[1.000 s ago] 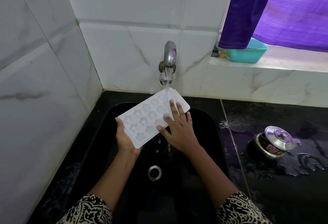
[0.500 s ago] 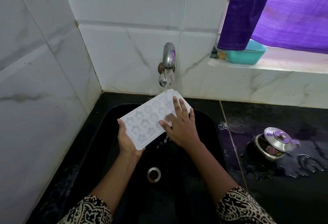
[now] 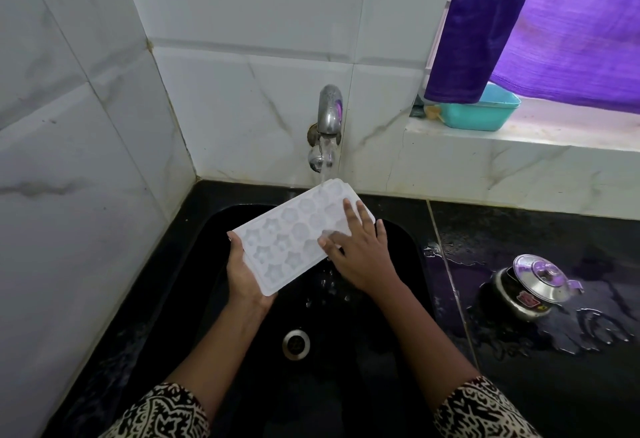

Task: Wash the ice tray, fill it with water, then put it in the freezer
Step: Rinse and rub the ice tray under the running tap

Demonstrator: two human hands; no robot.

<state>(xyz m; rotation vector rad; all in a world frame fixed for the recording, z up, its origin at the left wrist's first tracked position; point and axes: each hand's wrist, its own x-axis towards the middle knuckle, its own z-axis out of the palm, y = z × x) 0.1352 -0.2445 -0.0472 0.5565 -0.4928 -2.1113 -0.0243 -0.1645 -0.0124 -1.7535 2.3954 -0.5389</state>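
Both hands are working: your left hand (image 3: 244, 276) is gripping the tray (image 3: 291, 240) from beneath; your right hand (image 3: 360, 254) is pressing flat on top. Be sweeping cavities ahead of that hand.

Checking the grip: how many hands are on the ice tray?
2. The left hand grips the ice tray at its near end; the right hand rests flat on its upper face.
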